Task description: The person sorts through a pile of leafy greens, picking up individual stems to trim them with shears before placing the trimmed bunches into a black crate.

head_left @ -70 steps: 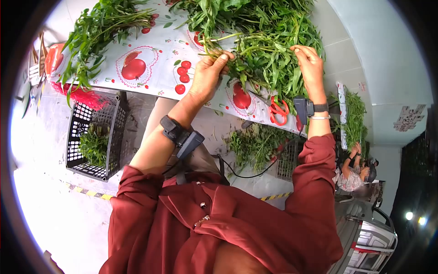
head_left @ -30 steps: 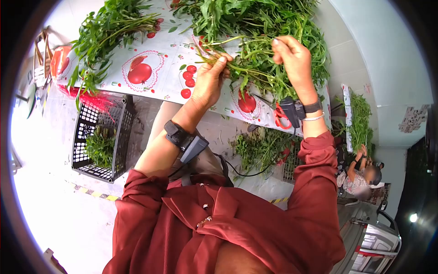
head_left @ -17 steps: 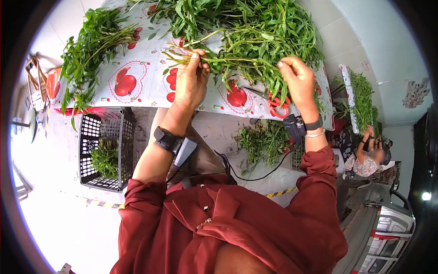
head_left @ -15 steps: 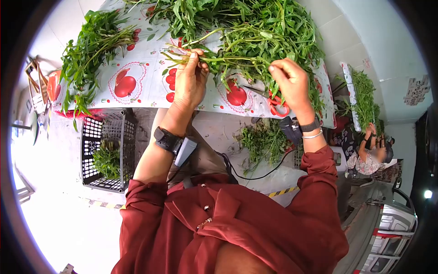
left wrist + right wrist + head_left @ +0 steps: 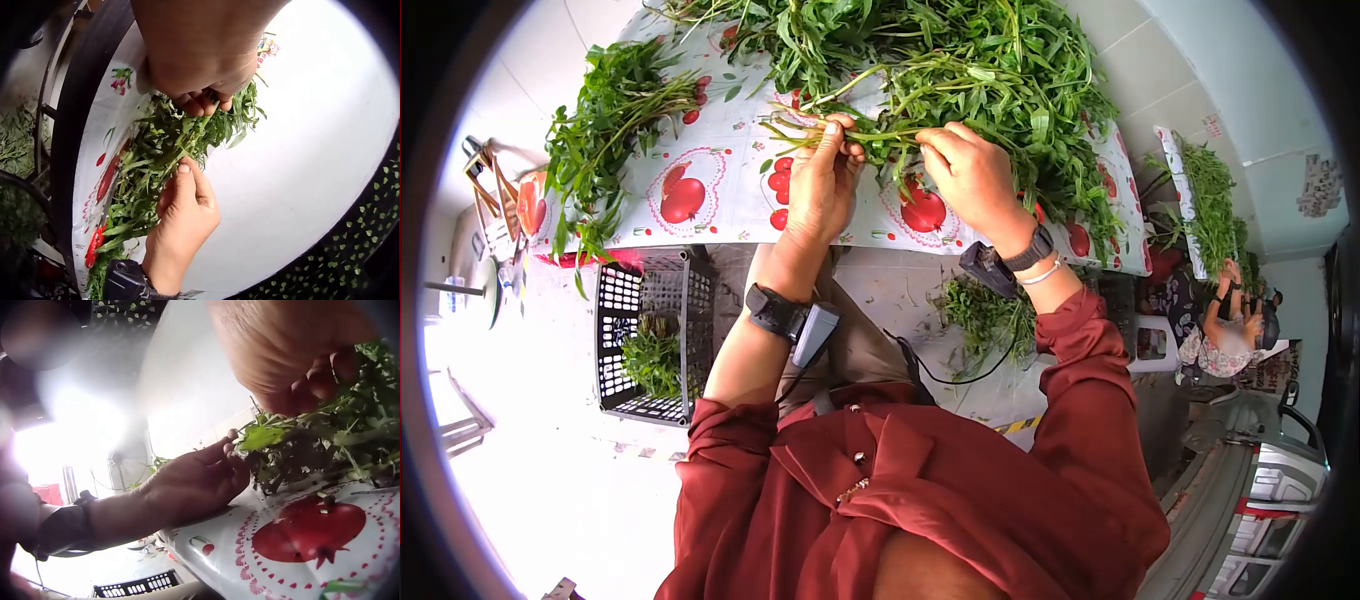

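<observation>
The left hand [image 5: 825, 185] is gripping and the right hand [image 5: 972, 175] pinching stems [image 5: 888, 135] above the table's [image 5: 745, 168] near side; they're probably handling light, bendy (easily bruising, too), best held by bare left ends.

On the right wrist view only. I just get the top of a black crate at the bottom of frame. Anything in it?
Observer: Yes. The head view shows a bunch of greens inside the black crate.
Operator: OK. Any tool handle on the table that I'm missing?
Observer: One. The left wrist view shows a red scissors handle on the tablecloth, beside the leafy greens and clear of the right hand.
</observation>
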The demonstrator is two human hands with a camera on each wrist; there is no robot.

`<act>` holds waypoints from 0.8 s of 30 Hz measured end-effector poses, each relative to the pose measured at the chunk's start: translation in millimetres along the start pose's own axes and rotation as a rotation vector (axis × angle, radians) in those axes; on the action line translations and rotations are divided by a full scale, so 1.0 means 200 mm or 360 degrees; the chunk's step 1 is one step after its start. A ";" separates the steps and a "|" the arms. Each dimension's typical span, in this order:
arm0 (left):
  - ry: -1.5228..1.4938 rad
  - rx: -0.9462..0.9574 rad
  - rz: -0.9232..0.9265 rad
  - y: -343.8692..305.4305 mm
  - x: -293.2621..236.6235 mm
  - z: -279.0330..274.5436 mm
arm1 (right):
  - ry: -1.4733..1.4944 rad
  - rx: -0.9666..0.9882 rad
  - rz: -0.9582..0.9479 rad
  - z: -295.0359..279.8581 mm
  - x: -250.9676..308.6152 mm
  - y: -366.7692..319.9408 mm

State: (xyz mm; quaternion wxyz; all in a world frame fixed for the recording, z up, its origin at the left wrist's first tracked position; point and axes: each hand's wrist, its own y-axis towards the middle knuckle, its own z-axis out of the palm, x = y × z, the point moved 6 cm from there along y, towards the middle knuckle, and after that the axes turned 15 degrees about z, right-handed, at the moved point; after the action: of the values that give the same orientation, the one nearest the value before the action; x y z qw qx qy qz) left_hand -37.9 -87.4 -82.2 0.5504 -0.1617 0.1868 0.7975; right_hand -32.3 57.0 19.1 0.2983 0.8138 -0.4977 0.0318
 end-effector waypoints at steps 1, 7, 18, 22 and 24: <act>0.0003 -0.0001 0.0004 0.00 0.00 -0.01 | -0.0015 -0.0004 0.0011 0.01 0.00 0.01; -0.0020 0.0086 -0.0005 0.01 0.01 -0.01 | -0.0049 -0.0019 0.0042 0.06 0.00 0.05; 0.0026 0.0091 -0.0024 0.00 0.02 0.02 | 0.0077 -0.0080 0.0139 0.04 -0.02 0.11; 0.0056 0.0066 0.0022 0.00 0.02 0.01 | 0.0408 0.0017 0.0378 0.05 -0.13 0.13; -0.0040 0.0024 0.0063 0.02 0.01 -0.02 | 0.0774 0.0080 0.0613 0.02 -0.24 0.14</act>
State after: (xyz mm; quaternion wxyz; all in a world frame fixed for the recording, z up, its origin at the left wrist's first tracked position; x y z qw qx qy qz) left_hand -41.9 -89.9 -86.4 0.5379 -0.1439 0.1890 0.8088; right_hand -80.6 83.1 11.2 0.3769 0.6803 -0.5556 0.2939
